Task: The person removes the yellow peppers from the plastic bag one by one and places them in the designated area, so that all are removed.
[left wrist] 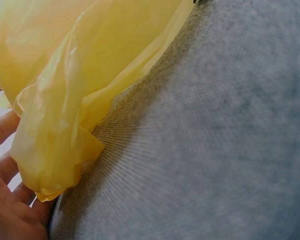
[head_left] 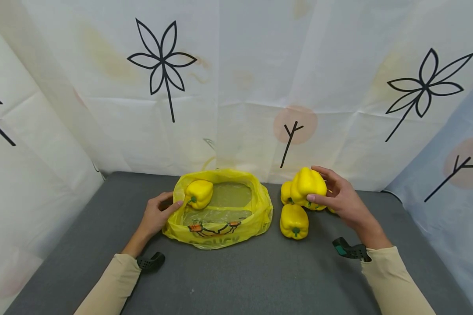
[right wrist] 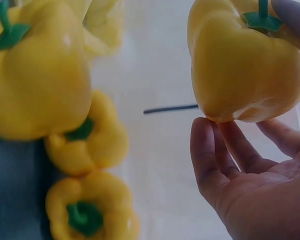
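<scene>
A yellow plastic bag (head_left: 265, 205) stands with its mouth spread wide on the table. One yellow bell pepper (head_left: 199, 194) lies inside it, at the left. My left hand (head_left: 157, 214) pinches the bag's left rim, thumb at the edge and fingers outside; the left wrist view shows bag folds (left wrist: 55, 135) beside those fingers. Over on the right, my right hand (head_left: 340, 194) grips another yellow bell pepper (right wrist: 245, 65) between thumb and fingers, raised above the rest. Below and beside it sit several more peppers, one (head_left: 294, 222) nearest the front with its green stem facing me.
A dark grey table (head_left: 236, 280) lies under everything. White printed cloth (head_left: 240, 87) hangs behind it and at both sides. In the right wrist view, further peppers (right wrist: 85, 217) form a row left of the hand.
</scene>
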Tool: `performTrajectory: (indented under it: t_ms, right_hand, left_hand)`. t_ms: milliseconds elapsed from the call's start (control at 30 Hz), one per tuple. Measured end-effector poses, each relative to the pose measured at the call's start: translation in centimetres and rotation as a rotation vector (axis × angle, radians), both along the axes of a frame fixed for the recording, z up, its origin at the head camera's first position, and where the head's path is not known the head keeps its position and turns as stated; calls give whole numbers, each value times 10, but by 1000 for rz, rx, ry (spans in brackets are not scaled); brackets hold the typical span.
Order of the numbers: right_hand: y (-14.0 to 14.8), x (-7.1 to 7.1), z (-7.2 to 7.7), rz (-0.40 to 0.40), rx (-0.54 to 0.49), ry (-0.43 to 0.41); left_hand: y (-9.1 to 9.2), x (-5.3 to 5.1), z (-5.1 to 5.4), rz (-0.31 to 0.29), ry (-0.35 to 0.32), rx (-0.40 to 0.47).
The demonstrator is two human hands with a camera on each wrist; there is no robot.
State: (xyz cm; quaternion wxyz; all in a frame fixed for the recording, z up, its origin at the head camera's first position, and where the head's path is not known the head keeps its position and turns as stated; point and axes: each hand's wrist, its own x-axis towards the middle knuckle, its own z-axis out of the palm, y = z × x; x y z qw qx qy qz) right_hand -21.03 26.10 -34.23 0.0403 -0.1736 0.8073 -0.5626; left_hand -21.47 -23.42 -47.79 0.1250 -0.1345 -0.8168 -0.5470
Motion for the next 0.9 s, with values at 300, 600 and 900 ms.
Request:
performTrajectory:
  t_ms: [300, 600, 900]
  right_hand:
    - [22, 9, -6, -50, 47, 21]
    - [42, 8, -14, -60, 105, -9]
    - [58, 8, -16, -54, 213, -19]
  left_hand:
    - [0, -1, 0, -4, 3, -4]
    - [1, 0, 1, -2, -11, 8]
    - [2, 2, 3, -2, -9, 0]
